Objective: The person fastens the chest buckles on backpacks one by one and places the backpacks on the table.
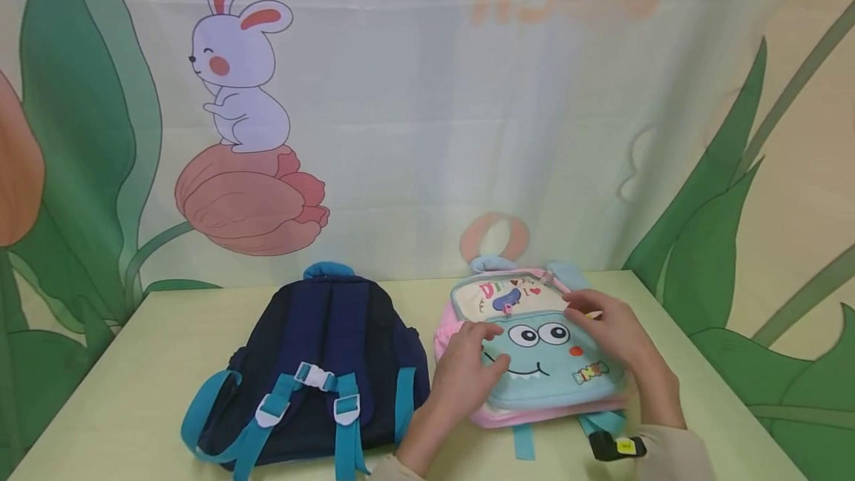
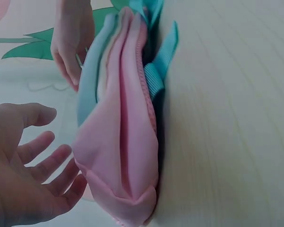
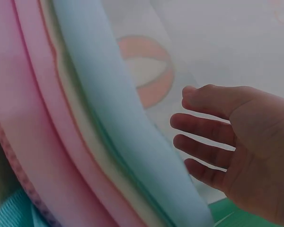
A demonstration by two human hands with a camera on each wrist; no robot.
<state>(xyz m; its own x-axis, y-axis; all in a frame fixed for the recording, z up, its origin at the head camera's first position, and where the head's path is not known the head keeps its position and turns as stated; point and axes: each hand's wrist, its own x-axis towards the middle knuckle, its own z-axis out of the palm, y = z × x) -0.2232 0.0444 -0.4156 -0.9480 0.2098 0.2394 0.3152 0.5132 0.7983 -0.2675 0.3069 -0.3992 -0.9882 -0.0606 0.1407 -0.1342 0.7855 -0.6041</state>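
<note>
A small pink and light-blue backpack (image 1: pixel 534 355) with a cartoon face on its front pocket lies on the table, front side up. Over its left part hovers my left hand (image 1: pixel 464 370), fingers loosely bent. In the left wrist view that hand (image 2: pixel 33 165) is beside the pink side of the bag (image 2: pixel 118 156), and no grip shows. My right hand (image 1: pixel 611 321) is at the bag's upper right edge. The right wrist view has its fingers (image 3: pixel 203 146) spread, apart from the blue front (image 3: pixel 128 123), holding nothing.
A dark navy backpack (image 1: pixel 314 362) with teal straps and white buckles lies left of the pink one, straps up. A black band with a yellow label (image 1: pixel 617 446) sits at the right sleeve. Behind the table (image 1: pixel 167 347) hangs a printed curtain (image 1: pixel 414 132).
</note>
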